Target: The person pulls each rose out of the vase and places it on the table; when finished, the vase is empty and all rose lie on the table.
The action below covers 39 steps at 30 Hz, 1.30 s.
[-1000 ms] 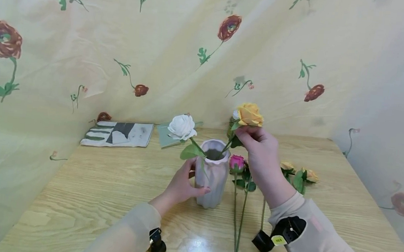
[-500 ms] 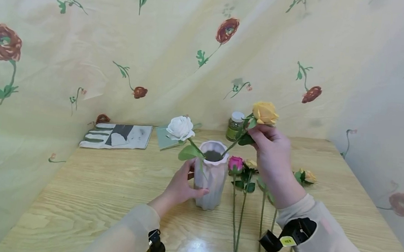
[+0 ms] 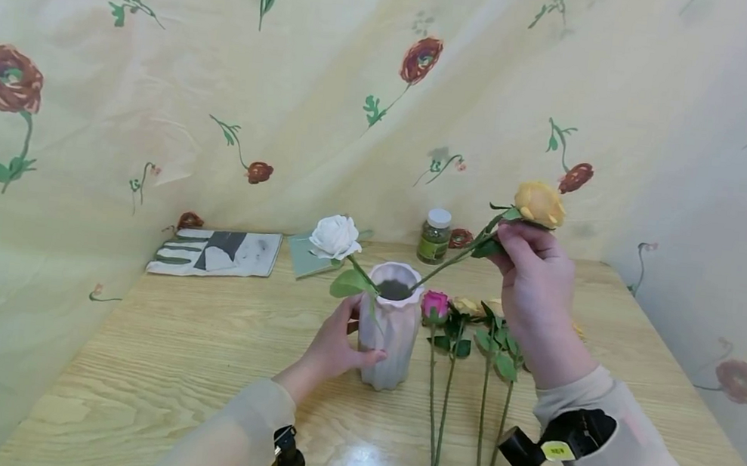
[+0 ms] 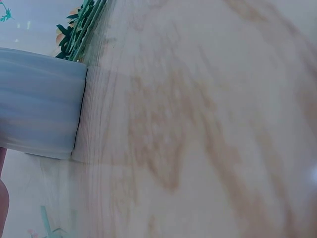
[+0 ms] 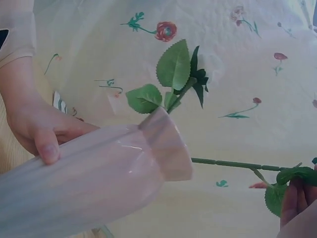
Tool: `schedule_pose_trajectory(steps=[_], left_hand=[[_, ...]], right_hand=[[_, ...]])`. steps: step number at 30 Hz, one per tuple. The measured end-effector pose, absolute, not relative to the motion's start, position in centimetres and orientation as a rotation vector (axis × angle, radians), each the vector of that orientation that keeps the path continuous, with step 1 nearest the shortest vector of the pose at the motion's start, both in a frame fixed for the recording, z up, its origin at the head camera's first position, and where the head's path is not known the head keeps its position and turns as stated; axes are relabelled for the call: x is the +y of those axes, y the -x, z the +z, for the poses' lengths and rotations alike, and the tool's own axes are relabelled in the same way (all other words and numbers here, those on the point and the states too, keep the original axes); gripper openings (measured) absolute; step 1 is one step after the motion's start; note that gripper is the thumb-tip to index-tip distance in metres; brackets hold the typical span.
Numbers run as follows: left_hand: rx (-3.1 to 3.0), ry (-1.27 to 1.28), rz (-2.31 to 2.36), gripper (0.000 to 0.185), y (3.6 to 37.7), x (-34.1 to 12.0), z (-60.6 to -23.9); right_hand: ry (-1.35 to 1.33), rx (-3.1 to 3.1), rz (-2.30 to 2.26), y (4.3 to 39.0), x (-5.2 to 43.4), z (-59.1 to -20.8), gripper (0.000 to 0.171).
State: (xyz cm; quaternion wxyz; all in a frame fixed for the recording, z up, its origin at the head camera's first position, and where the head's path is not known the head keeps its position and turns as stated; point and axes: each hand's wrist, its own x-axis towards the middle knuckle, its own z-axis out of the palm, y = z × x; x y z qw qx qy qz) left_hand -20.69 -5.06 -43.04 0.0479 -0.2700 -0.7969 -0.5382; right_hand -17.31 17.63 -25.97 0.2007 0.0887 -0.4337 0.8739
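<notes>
A ribbed pale pink vase (image 3: 389,326) stands on the wooden table (image 3: 161,363), and my left hand (image 3: 334,343) grips its side. In it leans a white rose (image 3: 335,235). My right hand (image 3: 535,280) pinches the stem of a yellow rose (image 3: 539,202) just under the bloom; the stem (image 3: 452,260) slants down into the vase mouth. In the right wrist view the vase (image 5: 99,178) fills the lower left with my left hand's thumb (image 5: 47,148) on it, and the stem (image 5: 233,163) runs to my right hand's fingers (image 5: 292,203). The left wrist view shows the vase wall (image 4: 39,114).
A pink rose (image 3: 436,303) and other long-stemmed flowers (image 3: 492,337) lie on the table right of the vase. A small jar (image 3: 435,236), a greenish card (image 3: 306,256) and a grey-white cloth (image 3: 218,248) sit at the back. Floral fabric (image 3: 158,74) hangs close behind.
My right hand has carried the yellow rose up and to the right, tilting its stem flatter with the end still in the vase. The left hand has stayed on the vase.
</notes>
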Motion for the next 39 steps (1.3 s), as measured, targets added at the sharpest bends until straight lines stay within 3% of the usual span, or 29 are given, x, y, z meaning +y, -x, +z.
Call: schedule_pose_trajectory(steps=[18,39], left_hand=[[-2.473,0.804,-1.620,0.076,20.5,-5.0,-42.9],[-2.445,0.818,-1.635,0.081,20.6,-5.0,-43.1]], right_hand=[[-0.174,-0.952,2.555,17.5,18.9,-25.9,0.007],[-0.012,-0.650,2.644,17.8,24.6,-27.8,0.013]])
